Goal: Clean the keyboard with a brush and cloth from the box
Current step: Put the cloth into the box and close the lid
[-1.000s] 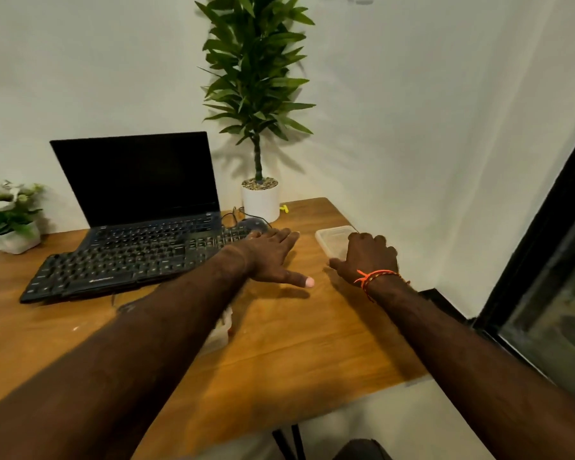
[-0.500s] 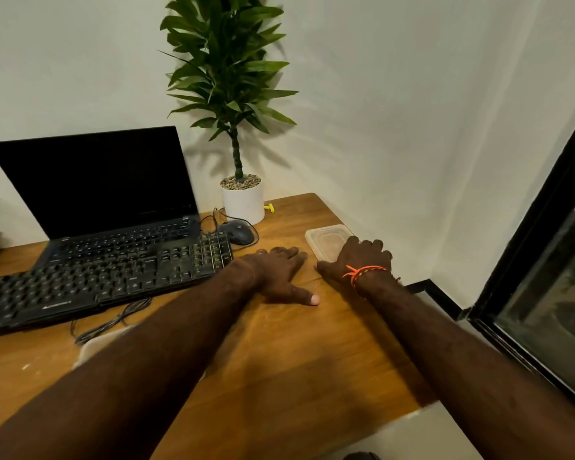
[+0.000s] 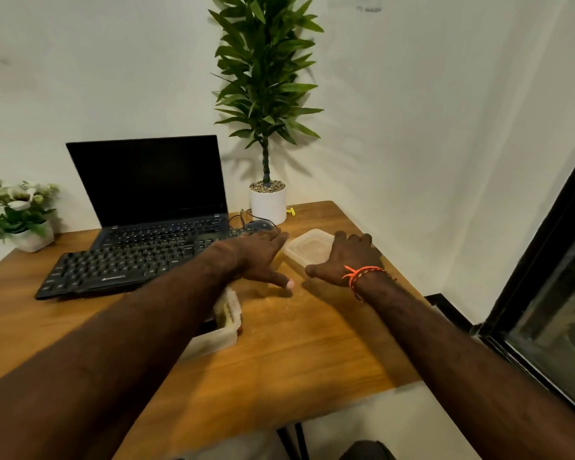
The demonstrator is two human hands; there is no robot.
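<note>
flower pot at far left edge of desk. black keyboard sits in front of laptop, pushed back, likely to free working space. open box mostly hidden under left forearm; contents unclear, something pale inside. left hand flat, palm down, fingers straight, holding nothing. box lid parked aside by desk's right edge; right hand rests on it, fingers spread, not gripping. brush and cloth not identifiable.
</note>
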